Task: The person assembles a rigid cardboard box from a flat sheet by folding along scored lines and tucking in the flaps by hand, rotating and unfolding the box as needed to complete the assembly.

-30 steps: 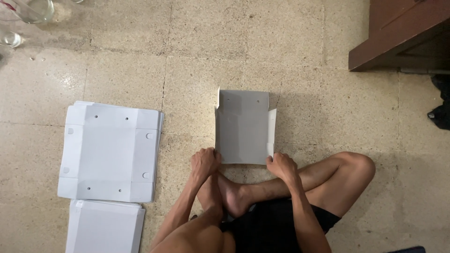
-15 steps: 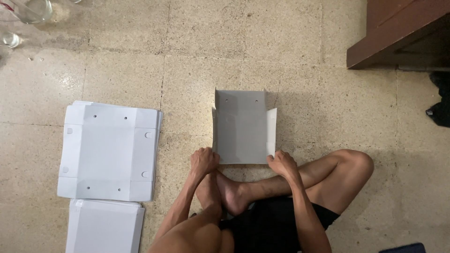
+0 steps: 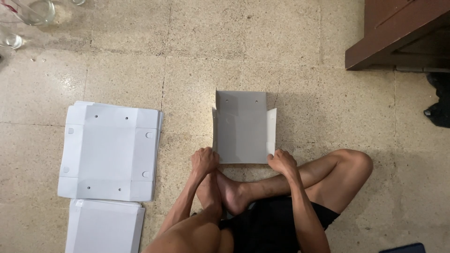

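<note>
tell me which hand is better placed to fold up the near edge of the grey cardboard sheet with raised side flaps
Neither clearly. The left hand grips the near left corner of the grey cardboard sheet, and the right hand grips the near right corner. Both sit at that edge, so probably both together.

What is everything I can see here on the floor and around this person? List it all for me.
Part-folded cardboard sheet: one, grey, on the floor in front of the person, side flaps raised.
Stack of flat cardboard blanks: one stack, white, floor to the left.
Second stack of blanks: one, white, bottom left, partly cut off.
Glassware: a few clear pieces, top left corner.
Wooden furniture: one, dark brown, top right.
Dark object: one, black, right edge, too cut off to identify.
Tiled floor: beige speckled, throughout.
Left hand: on the sheet's near left corner.
Right hand: on the sheet's near right corner.
Legs: crossed, black shorts.
</note>
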